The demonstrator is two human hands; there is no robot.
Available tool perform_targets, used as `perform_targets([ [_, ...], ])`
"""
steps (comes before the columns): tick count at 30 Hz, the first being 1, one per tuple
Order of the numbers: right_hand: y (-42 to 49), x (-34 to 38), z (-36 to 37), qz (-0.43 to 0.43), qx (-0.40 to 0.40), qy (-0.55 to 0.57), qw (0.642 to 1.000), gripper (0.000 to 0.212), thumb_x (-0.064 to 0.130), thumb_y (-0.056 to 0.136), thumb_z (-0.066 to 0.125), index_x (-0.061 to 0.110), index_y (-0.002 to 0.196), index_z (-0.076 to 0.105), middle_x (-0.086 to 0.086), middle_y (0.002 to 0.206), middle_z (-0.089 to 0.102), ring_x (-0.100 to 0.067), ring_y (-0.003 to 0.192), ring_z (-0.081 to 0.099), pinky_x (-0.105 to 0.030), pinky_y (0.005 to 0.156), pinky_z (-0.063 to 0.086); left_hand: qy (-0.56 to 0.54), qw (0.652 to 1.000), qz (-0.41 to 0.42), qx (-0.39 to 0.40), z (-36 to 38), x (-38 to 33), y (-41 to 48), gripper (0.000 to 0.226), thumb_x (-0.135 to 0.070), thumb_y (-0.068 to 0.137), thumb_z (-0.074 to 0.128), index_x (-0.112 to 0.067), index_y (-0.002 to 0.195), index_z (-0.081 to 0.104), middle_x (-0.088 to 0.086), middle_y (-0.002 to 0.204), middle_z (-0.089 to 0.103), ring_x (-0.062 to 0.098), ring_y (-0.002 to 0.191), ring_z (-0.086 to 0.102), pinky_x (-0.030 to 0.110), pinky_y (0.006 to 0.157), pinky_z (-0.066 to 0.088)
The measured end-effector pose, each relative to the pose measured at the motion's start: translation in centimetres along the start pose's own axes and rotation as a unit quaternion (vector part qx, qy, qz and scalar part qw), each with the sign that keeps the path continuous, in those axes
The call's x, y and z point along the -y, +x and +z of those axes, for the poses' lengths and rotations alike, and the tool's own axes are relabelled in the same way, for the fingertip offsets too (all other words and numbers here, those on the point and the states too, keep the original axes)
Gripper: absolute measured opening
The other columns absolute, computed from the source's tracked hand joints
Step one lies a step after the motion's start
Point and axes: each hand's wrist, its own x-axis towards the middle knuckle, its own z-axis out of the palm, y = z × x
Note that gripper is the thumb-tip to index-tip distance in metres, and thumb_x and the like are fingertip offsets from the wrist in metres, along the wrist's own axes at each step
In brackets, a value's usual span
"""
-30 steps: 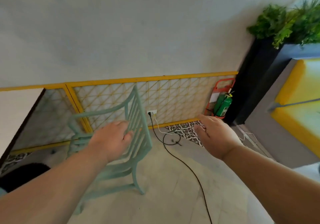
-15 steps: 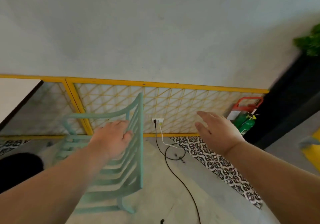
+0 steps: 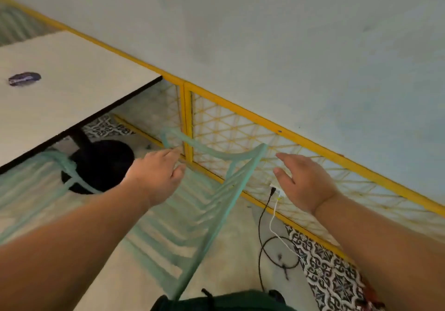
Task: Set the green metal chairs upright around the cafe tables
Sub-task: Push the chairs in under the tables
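Observation:
A pale green metal chair (image 3: 192, 216) stands on the floor in front of me, blurred, its slatted back running from upper right to lower middle. My left hand (image 3: 156, 173) reaches over the seat beside the curved armrest (image 3: 209, 153), fingers loosely bent and holding nothing that I can see. My right hand (image 3: 301, 185) hovers to the right of the backrest, fingers straight, touching nothing. A second green chair (image 3: 36, 190) shows blurred at the left, partly under the white cafe table (image 3: 72, 70).
The table's black pedestal base (image 3: 101, 163) sits left of the chair. A yellow lattice fence (image 3: 301, 147) lines the wall behind. Black and white cables (image 3: 265, 228) trail from a socket across the floor at right. A small dark object (image 3: 24, 78) lies on the tabletop.
The view has swung left and down, bringing the table in. My left hand has come off the backrest slats and now sits over the seat. The right hand stays open.

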Motion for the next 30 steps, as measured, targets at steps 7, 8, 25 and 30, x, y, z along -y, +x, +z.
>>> perform_targets([
  [7,8.2,-4.5,3.0,-0.161,0.093,-0.027,0.982,0.053,0.043,0.104,0.048,0.014,0.149,0.051,-0.011,0.137,0.064,-0.03,0.126,0.057,-0.042,0.104,0.046,-0.045,0.982,-0.184,0.018,7.4,-5.2,-3.4,0.062,-0.053,0.105,0.027,-0.026,0.161,0.026,-0.001,0.164,0.036,0.026,0.147,0.037,0.047,0.116,0.035],
  [8,8.9,-5.0,3.7,-0.177,0.106,-0.036,0.978,0.055,0.045,0.103,0.048,0.014,0.149,0.051,-0.011,0.138,0.063,-0.03,0.128,0.056,-0.043,0.105,0.046,-0.053,0.978,-0.201,0.025,8.5,-6.1,-3.8,0.064,-0.054,0.104,0.026,-0.027,0.162,0.022,-0.002,0.165,0.033,0.025,0.148,0.035,0.047,0.117,0.034],
  [25,15.8,-2.2,16.3,-0.376,0.17,-0.132,0.901,0.075,0.077,0.091,0.025,0.026,0.116,0.073,0.0,0.106,0.071,-0.025,0.102,0.063,-0.043,0.087,0.052,-0.086,0.939,-0.328,0.054,18.9,-8.7,-5.8,0.076,-0.086,0.082,0.014,-0.031,0.1,0.065,-0.007,0.086,0.068,0.017,0.08,0.066,0.036,0.07,0.056],
  [30,16.5,-1.8,17.3,-0.397,0.125,-0.208,0.885,0.07,0.068,0.093,0.023,0.018,0.064,0.062,0.001,0.055,0.052,-0.016,0.052,0.047,-0.029,0.048,0.033,-0.019,0.958,-0.277,0.068,18.4,-9.0,-5.3,0.072,-0.086,0.084,0.018,-0.026,0.077,0.057,-0.005,0.068,0.06,0.014,0.062,0.058,0.033,0.057,0.051],
])
